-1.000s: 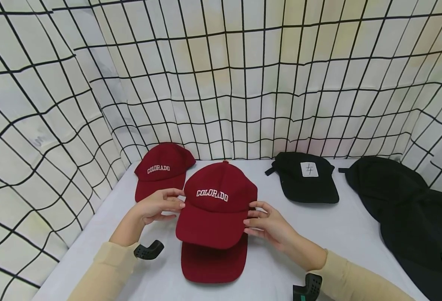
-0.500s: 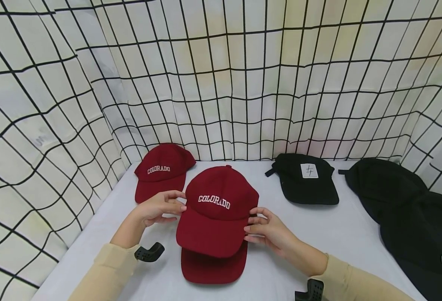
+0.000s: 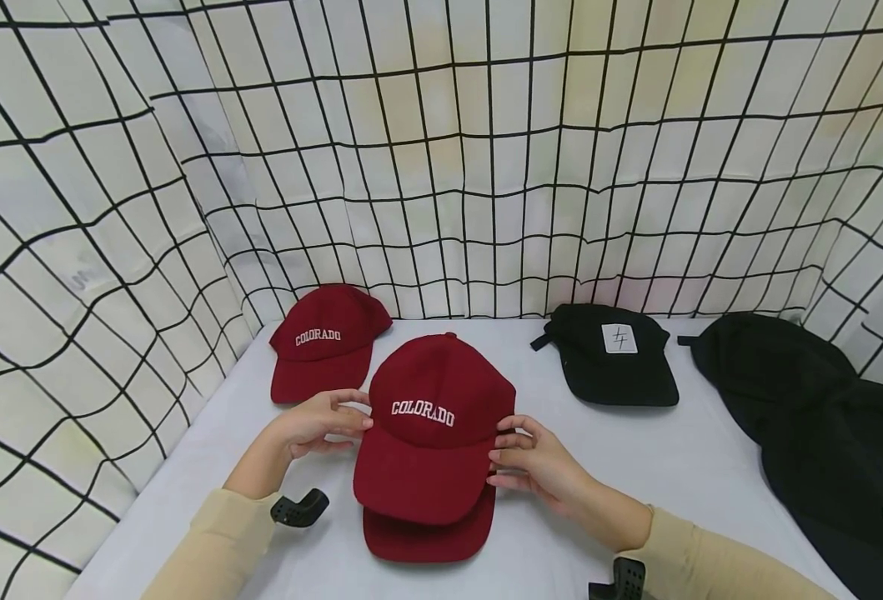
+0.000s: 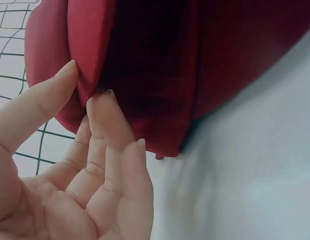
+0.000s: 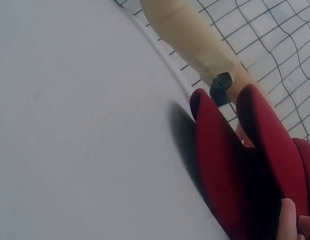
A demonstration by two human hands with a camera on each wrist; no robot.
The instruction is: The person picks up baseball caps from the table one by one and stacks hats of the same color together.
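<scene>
A dark red baseball cap [image 3: 426, 475] with white COLORADO lettering is held by both hands over a second red cap [image 3: 429, 546]. Of that lower cap, mainly the brim shows in the head view; its crown is covered. My left hand [image 3: 324, 425] pinches the upper cap's left edge between thumb and fingers, as the left wrist view shows. At the opposite edge my right hand [image 3: 539, 462] grips with thumb and fingers. From the right wrist, a gap shows between the upper brim [image 5: 282, 145] and the lower brim [image 5: 210, 150].
Another red COLORADO cap [image 3: 321, 342] lies at the back left of the white tabletop [image 3: 599, 467]. A black cap [image 3: 614, 358] with a paper label sits at the back right. More black caps [image 3: 839, 450] overlap at the right. Black-grid netting [image 3: 486, 167] encloses the back and sides.
The upper red cap has come down and nearer to me, its brim now hiding more of the lower brim. Both hands moved slightly along with it, keeping hold.
</scene>
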